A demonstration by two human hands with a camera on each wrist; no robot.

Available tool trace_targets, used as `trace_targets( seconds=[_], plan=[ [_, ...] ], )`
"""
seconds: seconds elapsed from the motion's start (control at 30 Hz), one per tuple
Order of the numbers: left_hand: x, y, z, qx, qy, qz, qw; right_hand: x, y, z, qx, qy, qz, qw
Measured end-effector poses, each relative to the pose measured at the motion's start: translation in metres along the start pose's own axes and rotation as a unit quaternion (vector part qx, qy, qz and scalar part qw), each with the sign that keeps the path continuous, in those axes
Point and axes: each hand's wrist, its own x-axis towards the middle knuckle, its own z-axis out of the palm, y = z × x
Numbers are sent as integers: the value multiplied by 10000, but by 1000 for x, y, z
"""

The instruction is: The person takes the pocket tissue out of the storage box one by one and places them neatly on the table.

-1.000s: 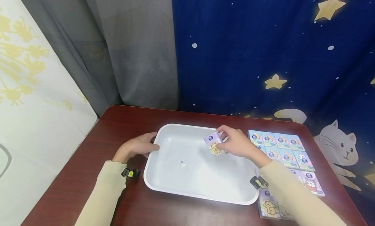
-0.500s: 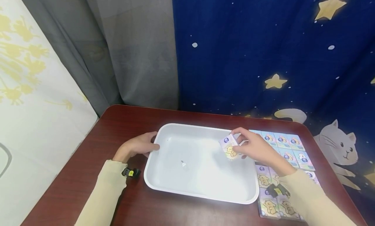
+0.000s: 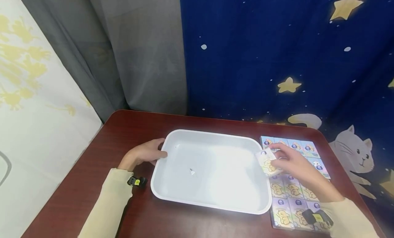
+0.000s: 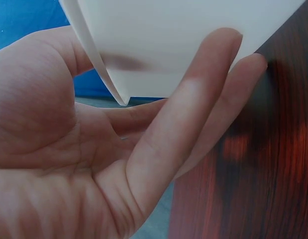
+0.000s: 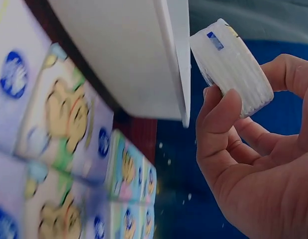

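Observation:
A white plastic tray [image 3: 212, 169] lies on the table. My left hand [image 3: 147, 151] grips its left rim, thumb over the edge; the left wrist view shows the fingers against the outer wall [image 4: 158, 40]. My right hand [image 3: 290, 162] pinches a small pocket tissue pack [image 3: 267, 162] above the tray's right rim. That pack has a bear-like cartoon printed on its front. In the right wrist view its end [image 5: 236, 69] shows white folded layers between thumb and fingers. Right of the tray lie rows of similar tissue packs [image 3: 282, 215], partly hidden by my right forearm.
Blue tissue packs [image 3: 309, 149] form the back rows, purple ones the front rows. A tiny light scrap [image 3: 192, 172] is on the tray floor. The dark red table [image 3: 184, 224] ends at a grey curtain [image 3: 147, 60] and a blue starry curtain [image 3: 246, 60].
My right hand has carried the tissue pack rightward, from over the tray's inside to its right rim. The left hand has stayed on the tray's left rim.

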Motion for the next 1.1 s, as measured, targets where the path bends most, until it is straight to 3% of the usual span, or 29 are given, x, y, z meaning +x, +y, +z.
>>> trace_targets(
  seconds=[0.2,0.5,0.73,0.97,1.1],
  plan=[
    [0,0,1,-6,24,-23,10000,-15,30,-15,162,77,183,9997],
    [-1,1,1,-10,-12,3,10000,-41,73,-38,770,-39,935,9926],
    [-1,-1,-1,-61,0,-31,10000,-56,102,-52,774,62,1057,9914],
    [0,-4,-2,20,20,-119,9999,-74,125,-58,710,-219,1630,9838],
    [-1,-5,-2,34,44,-136,9999,-88,141,-60,926,-187,1592,9827]
  ],
)
